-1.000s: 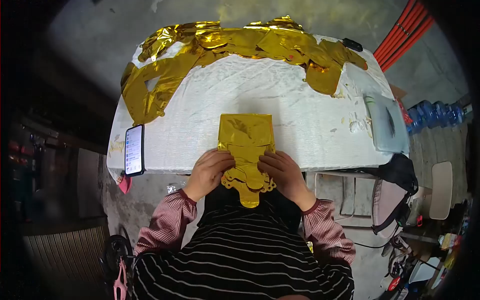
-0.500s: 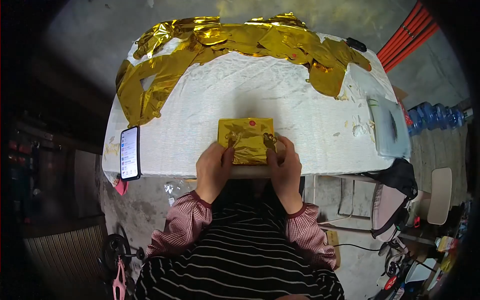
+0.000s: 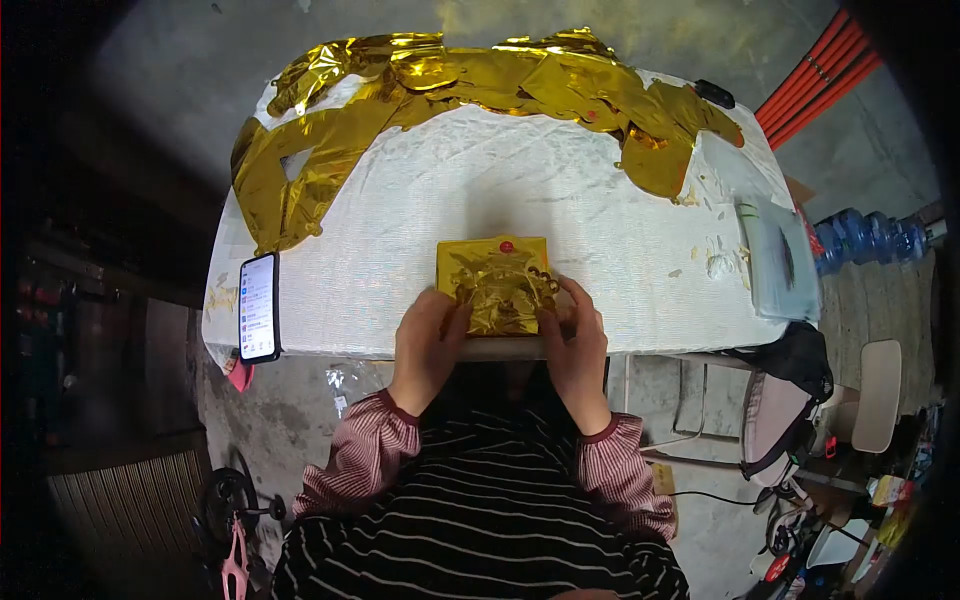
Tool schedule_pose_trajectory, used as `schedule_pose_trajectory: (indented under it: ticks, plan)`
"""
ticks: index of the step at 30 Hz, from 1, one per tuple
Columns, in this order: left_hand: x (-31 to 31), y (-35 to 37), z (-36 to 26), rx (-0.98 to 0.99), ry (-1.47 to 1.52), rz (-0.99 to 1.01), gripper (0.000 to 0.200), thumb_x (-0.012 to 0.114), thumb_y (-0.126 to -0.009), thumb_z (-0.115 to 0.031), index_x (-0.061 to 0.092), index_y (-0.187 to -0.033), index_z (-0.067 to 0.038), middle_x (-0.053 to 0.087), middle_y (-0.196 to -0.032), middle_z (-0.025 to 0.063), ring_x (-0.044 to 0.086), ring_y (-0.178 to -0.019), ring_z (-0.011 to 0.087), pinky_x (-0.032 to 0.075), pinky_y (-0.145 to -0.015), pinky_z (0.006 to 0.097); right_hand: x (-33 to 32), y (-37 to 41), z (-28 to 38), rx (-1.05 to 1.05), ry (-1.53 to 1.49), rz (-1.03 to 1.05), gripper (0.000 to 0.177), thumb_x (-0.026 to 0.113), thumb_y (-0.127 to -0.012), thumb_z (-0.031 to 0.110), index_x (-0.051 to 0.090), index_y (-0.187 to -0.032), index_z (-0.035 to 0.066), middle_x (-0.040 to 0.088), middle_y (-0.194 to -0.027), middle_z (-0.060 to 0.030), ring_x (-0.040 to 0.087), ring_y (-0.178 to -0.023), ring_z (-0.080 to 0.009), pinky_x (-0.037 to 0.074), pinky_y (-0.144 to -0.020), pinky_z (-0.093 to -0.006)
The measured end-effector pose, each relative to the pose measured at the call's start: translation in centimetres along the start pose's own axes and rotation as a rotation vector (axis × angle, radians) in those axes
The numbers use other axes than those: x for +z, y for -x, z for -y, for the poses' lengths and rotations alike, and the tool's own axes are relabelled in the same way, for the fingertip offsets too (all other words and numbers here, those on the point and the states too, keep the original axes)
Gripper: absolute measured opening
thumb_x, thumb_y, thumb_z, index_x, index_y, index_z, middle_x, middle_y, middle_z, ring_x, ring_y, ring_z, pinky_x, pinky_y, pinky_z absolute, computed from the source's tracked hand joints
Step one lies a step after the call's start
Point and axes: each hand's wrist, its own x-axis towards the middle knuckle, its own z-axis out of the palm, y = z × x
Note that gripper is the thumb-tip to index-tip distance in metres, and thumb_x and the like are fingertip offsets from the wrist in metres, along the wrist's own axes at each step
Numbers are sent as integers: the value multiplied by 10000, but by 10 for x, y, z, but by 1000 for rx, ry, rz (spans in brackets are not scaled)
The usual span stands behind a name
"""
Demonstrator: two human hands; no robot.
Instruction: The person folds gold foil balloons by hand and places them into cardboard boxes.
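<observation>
Left hand (image 3: 430, 335) and right hand (image 3: 577, 348) gripping-close on crinkled, rectangular gold foil (image 3: 497, 285)

My white-covered table (image 3: 375, 260) stands on blotchy grey concrete flr (image 3: 200, 60). Nr its R corner, to me, what looks like a metal-framed chair (image 3: 772, 415); beige seat-like panel (image 3: 878, 395) just beyond. Far L v. dark, brown ribbed panel (image 3: 135, 510) low down. Tbl best lit.

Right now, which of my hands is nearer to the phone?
Left. Your left hand is to the right of the phone, at the left side of the folded gold foil; your right hand is farther right, at the foil's right side.
</observation>
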Motion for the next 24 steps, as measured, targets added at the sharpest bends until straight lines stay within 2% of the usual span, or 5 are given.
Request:
schedule_pose_trajectory:
  ticks: [2, 13, 16, 18, 24]
  plan:
    - [-2, 3, -3, -268, 143, 40, 110, 637, -878, -50, 567, -934, 15, 584, -780, 87, 536, -655, 114, 430, -584, 257, -3, -1, 3, 13, 10, 20, 436, 646, -862, 64, 526, -1281, 90, 586, -761, -61, 549, -722, -140, 458, -676, -291]
    - [4, 0, 1, -401, 160, 65, 212, 627, -903, -81, 543, -1077, 6, 624, -711, 39, 561, -648, 67, 443, -573, 222, -4, -10, 10, 70, -111, 90, 456, 640, -843, 36, 513, -1281, 61, 626, -856, -99, 580, -782, -191, 459, -714, -320]
    - [4, -2, -1, -365, 66, 42, 205, 625, -901, -86, 541, -1062, 7, 626, -700, 65, 571, -630, 84, 448, -559, 235, -2, -10, 6, -183, 204, -62, 476, 642, -813, 32, 522, -1273, 49, 611, -1001, -140, 583, -923, -279, 452, -843, -381]
    - [7, 0, 2, -349, 14, 29, 200, 625, -898, -87, 540, -1054, 5, 632, -710, 84, 583, -631, 99, 455, -558, 245, 4, -9, -3, -618, 231, -48, 509, 647, -790, 66, 516, -1281, 31, 564, -1191, -171, 528, -1126, -337, 390, -987, -447]
    - [11, 2, 8, -302, 30, -19, 202, 621, -895, -104, 530, -1049, -12, 656, -756, 120, 624, -643, 174, 488, -583, 297, 8, -6, 23, -562, 486, 272, 585, 645, -802, 248, 485, -1302, -10, 475, -1356, -209, 431, -1284, -352, 304, -1076, -486]
